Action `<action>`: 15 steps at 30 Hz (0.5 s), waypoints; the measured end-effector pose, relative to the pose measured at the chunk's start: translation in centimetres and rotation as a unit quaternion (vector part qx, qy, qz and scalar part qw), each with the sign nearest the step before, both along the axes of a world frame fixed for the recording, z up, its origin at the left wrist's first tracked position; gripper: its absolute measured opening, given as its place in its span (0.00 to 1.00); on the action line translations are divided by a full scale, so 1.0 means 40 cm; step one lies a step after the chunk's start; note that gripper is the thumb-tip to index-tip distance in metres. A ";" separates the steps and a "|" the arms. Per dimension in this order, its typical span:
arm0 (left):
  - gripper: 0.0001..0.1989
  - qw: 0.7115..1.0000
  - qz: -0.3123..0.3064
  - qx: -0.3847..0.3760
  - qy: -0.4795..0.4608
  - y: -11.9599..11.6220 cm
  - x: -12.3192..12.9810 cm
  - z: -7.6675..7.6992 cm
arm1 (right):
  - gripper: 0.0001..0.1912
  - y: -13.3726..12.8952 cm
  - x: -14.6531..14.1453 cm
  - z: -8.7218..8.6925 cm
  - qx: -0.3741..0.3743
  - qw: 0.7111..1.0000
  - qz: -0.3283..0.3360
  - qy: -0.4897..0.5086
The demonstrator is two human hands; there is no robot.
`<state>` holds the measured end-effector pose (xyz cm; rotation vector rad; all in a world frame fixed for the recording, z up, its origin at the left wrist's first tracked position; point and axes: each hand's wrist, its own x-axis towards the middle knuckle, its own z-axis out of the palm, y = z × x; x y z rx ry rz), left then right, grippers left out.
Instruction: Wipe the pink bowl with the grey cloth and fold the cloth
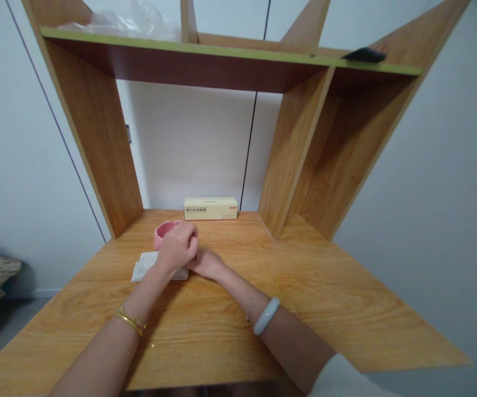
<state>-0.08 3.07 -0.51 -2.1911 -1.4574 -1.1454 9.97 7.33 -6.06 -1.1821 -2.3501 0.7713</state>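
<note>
Over a folded whitish cloth (144, 266) on the wooden desk, my left hand (177, 246) is closed, its fingers curled inward. Whatever it may hold is hidden. My right hand (205, 263) reaches in from the right, close up against the left one; its fingers are covered from sight by the left hand. Just behind the left hand stands a pink bowl-like container (160, 234), partly hidden by that hand. The cloth lies flat under and beside both hands.
A long cream-coloured box (210, 209) with printed lettering stands at the back of the desk (304, 309). Wooden shelf uprights rise left and right. Clear plastic wrapping (134, 22) and a dark flat object (364, 55) lie on the upper shelf.
</note>
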 end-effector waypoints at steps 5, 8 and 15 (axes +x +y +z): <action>0.09 0.990 0.102 -0.014 -0.093 0.045 -0.072 -0.002 | 0.11 0.030 0.100 0.095 -0.061 0.980 -0.063 -0.177; 0.13 0.964 0.231 -0.077 -0.110 0.062 -0.098 -0.021 | 0.06 0.076 0.225 0.161 -0.047 0.966 -0.128 -0.218; 0.28 0.886 0.326 -0.260 -0.203 0.081 -0.171 -0.045 | 0.19 0.079 0.316 0.149 0.084 0.977 -0.142 -0.136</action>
